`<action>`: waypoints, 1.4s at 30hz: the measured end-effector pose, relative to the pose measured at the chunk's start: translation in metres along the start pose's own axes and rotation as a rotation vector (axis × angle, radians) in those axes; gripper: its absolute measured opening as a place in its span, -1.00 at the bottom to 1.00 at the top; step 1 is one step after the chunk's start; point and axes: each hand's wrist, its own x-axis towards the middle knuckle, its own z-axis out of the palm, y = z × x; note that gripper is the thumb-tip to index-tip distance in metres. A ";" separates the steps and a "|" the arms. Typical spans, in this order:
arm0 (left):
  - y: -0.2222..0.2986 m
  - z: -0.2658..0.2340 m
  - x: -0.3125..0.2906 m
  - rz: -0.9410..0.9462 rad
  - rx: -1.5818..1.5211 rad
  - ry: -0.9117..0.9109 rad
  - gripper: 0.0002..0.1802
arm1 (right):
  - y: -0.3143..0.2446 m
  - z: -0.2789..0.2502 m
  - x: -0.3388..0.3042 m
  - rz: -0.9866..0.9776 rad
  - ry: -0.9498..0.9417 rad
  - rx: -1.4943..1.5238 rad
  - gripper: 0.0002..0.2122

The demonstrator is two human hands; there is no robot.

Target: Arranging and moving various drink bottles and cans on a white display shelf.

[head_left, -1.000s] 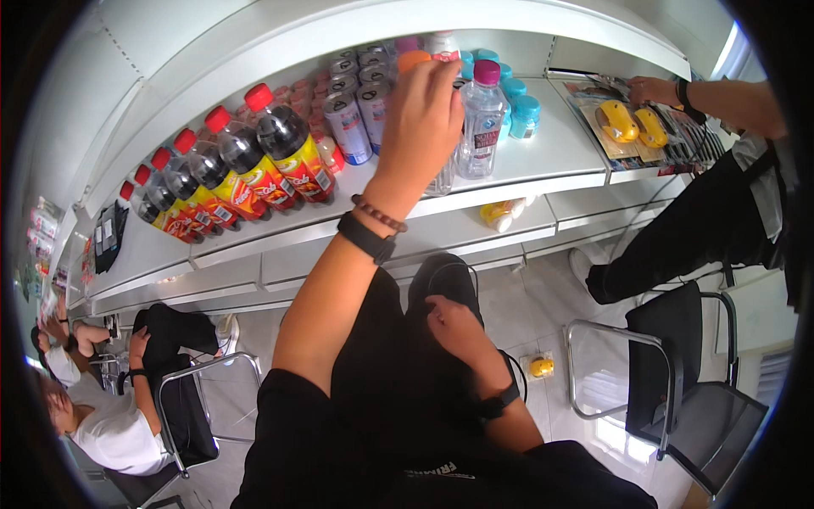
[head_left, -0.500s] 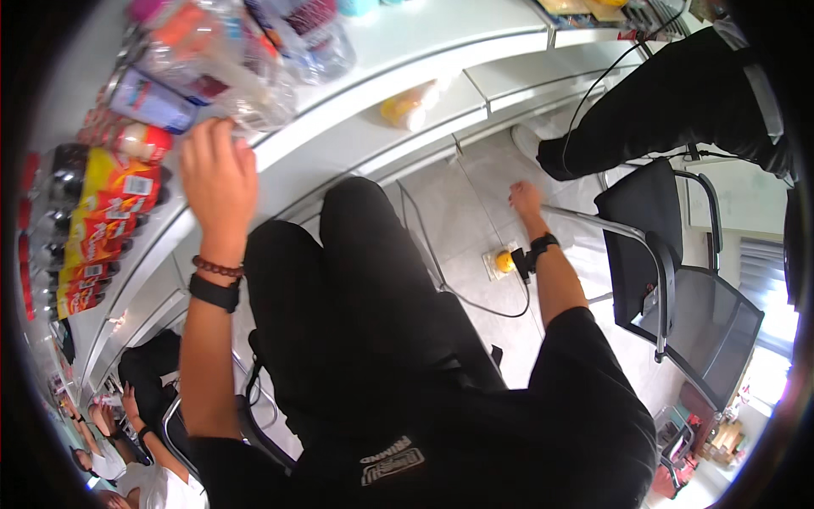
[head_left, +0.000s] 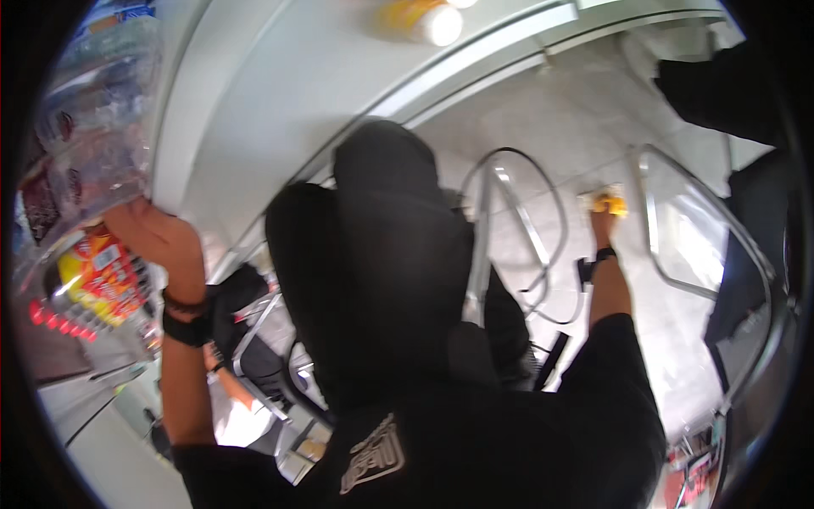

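Observation:
My right hand [head_left: 603, 223] reaches down to the floor, its blurred fingers closed over a small yellow-orange item [head_left: 617, 204] with a pale, squarish base or wrapper. I cannot make out what kind of item it is. Up at the left, my left hand [head_left: 153, 231] lies against the edge of the white counter, bent at the wrist. Clear plastic-wrapped goods [head_left: 106, 153] hide its fingers. Just below that hand is a shrink-wrapped pack of dark bottles [head_left: 97, 276] with red caps and a red and yellow label.
A white drawer front [head_left: 280, 102] stands before my knees. A yellow container with a white lid [head_left: 441, 25] shows at the top. A black cable [head_left: 564, 220] loops over the tiled floor beside metal chair legs [head_left: 526, 212]. Another chair frame [head_left: 678, 276] and a person's dark-clothed leg [head_left: 721, 93] are at the right.
My right hand has moved down onto the yellow-orange item on the floor. The view has tilted and shifted; my left hand now sits lower, behind the plastic-wrapped goods.

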 end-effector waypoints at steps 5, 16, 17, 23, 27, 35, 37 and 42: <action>0.041 -0.002 0.010 -0.169 -0.147 -0.181 -0.33 | 0.122 0.105 0.002 0.327 -0.395 0.045 -0.37; 0.046 0.000 0.020 -0.516 -0.387 -0.092 -0.39 | 0.113 0.146 -0.039 0.812 -0.889 0.988 -0.11; 0.034 0.001 0.012 -0.620 -0.422 -0.068 -0.39 | 0.151 0.135 -0.032 0.796 -0.873 0.913 -0.12; -0.002 -0.010 -0.019 -0.779 -0.413 -0.008 -0.38 | 0.238 0.134 0.012 0.666 -0.751 0.688 -0.18; 0.018 -0.014 -0.010 -0.872 -0.399 -0.007 -0.45 | 0.210 0.135 0.009 0.535 -0.624 0.571 -0.23; 0.044 -0.006 0.015 -0.951 -0.239 -0.037 -0.52 | 0.142 0.111 0.020 0.071 -0.397 -0.151 -0.33; 0.039 -0.011 0.018 -0.976 -0.214 -0.001 -0.52 | 0.098 0.108 0.043 -0.025 -0.338 -0.313 -0.36; 0.004 -0.016 -0.007 -0.599 -0.115 -0.065 -0.46 | 0.056 0.095 0.015 -0.110 -0.275 -0.616 -0.42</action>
